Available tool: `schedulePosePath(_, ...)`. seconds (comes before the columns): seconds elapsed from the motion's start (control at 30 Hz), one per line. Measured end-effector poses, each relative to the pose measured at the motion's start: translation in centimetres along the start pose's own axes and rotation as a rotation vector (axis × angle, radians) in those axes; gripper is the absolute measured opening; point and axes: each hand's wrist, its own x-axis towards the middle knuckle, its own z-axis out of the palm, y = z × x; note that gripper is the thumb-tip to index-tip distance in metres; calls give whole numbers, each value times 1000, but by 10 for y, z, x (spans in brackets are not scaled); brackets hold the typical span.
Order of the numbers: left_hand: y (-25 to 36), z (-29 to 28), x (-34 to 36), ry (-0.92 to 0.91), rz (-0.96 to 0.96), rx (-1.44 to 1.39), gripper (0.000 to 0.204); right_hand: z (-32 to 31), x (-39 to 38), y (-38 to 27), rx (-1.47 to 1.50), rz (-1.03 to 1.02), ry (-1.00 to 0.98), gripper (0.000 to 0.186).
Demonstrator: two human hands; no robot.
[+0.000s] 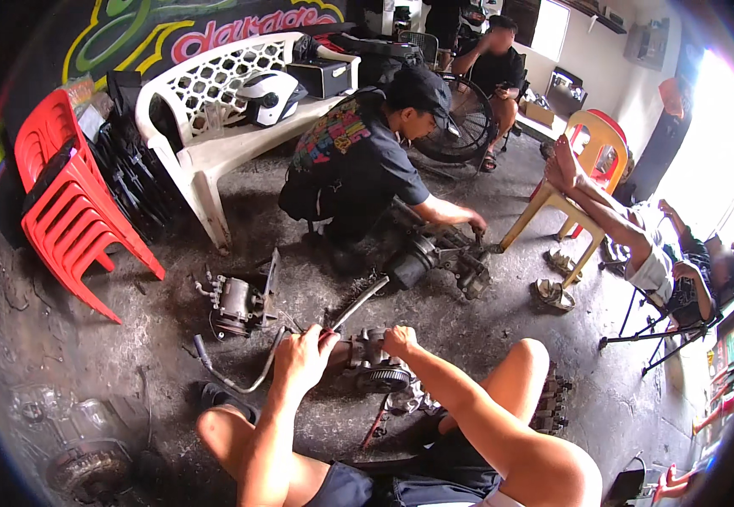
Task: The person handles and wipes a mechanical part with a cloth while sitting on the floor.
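On the floor between my knees lies a greasy metal engine part with a toothed pulley. My right hand is closed on the upper edge of that part. My left hand is pinched beside its left end; what its fingers hold is hidden. A bent grey hose curves along the floor and passes behind my left hand. Just beyond my hands, a straight grey pipe slants up to the right. A crumpled pale rag or plastic lies beside the pulley.
A co-worker crouches ahead, one hand on a larger engine assembly. A cylindrical compressor-like unit stands left. Red stacked chairs, a white bench, a yellow chair and sandals surround the floor.
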Motion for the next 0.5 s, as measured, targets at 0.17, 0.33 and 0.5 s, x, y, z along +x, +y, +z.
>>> schedulePosePath(0.17, 1, 0, -1, -24, -4, 18, 34, -6, -6, 0, -1, -57, 17, 36)
schedulePosePath(0.33, -5, 3, -2, -27, -15, -3, 34, -17, -4, -8, -94, -44, -61, 43)
schedulePosePath(0.5, 3, 1, 0, -49, -35, -33, 31, -9, 1, -5, -88, -83, -35, 36)
